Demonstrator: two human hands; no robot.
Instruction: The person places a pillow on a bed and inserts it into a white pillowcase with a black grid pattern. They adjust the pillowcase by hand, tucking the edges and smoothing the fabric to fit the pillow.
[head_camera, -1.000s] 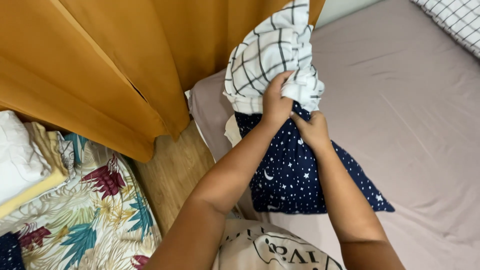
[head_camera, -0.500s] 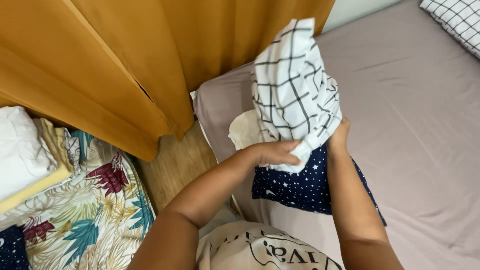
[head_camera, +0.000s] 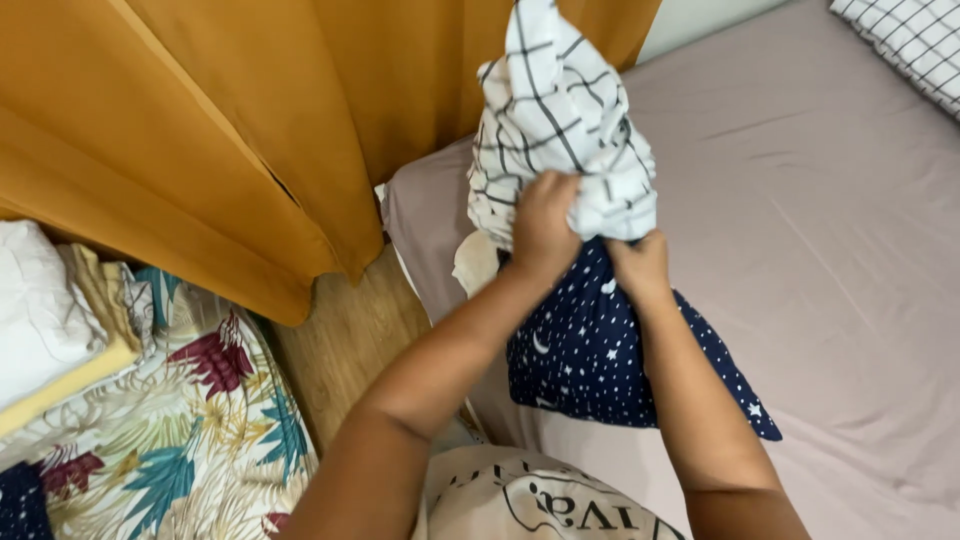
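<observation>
Both hands clench the checked pillowcase (head_camera: 560, 130); left hand (head_camera: 543, 225) and right hand (head_camera: 640, 265) grip its rim; starry pillow (head_camera: 600, 350) runs 12 to 6 o'clock, beneath the fingers.

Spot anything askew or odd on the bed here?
Only the checked pillowcase: it is bunched unevenly over the top of the navy star-print pillow, gripped by the left hand and right hand. The mauve bedsheet shows mild creases.
</observation>
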